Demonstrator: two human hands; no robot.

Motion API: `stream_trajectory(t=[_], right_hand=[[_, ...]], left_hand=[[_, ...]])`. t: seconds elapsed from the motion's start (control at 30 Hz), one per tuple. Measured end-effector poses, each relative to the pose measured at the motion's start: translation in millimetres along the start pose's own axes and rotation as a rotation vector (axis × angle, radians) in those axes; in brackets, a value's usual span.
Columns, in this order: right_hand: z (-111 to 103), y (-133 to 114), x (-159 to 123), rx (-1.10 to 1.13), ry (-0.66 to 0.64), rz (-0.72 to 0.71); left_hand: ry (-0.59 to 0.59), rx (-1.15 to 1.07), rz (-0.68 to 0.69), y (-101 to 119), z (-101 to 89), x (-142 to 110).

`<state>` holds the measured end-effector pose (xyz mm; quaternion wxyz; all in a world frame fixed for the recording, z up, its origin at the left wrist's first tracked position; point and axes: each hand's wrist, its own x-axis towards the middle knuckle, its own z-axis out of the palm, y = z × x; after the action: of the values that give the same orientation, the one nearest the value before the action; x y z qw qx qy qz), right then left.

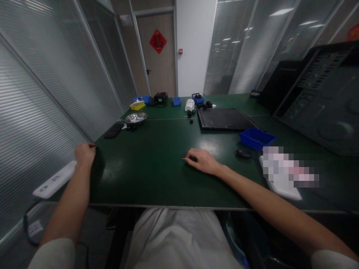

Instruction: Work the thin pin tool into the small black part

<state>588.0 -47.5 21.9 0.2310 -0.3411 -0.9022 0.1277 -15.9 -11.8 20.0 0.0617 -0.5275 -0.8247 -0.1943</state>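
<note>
My bare left forearm (73, 201) reaches forward, the left grip (85, 154) curled with fingers (91, 145) turned inward. My right forearm (263, 200) slants inward and forward, the right grip (201, 160) held low, thumb (193, 163) and forefinger (191, 151) pinched close at their tips.

Dark green table (146, 168), kinda shiny, thin seam running across. Phone (113, 130) and metal bowl (136, 118) sit over on the left, black laptop (227, 118) lying flat, blue tray (256, 139) and mouse (243, 154) nearer, white power strip (56, 181) by the left edge.
</note>
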Motion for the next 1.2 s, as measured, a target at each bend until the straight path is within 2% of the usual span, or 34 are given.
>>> stream_trajectory(t=[0.17, 0.5, 1.2], right_hand=[[2.8, 2.4, -0.3, -0.022, 0.011, -0.008], [3.1, 2.6, -0.3, -0.014, 0.007, -0.019], [3.5, 3.8, -0.5, 0.0, -0.008, -0.019]], left_hand=[[0.042, 0.102, -0.046, 7.7, -0.4, -5.9], [0.002, 0.136, -0.068, 7.6, -2.2, -3.9], [-0.035, 0.01, -0.161, 19.3, -14.8, -6.7]])
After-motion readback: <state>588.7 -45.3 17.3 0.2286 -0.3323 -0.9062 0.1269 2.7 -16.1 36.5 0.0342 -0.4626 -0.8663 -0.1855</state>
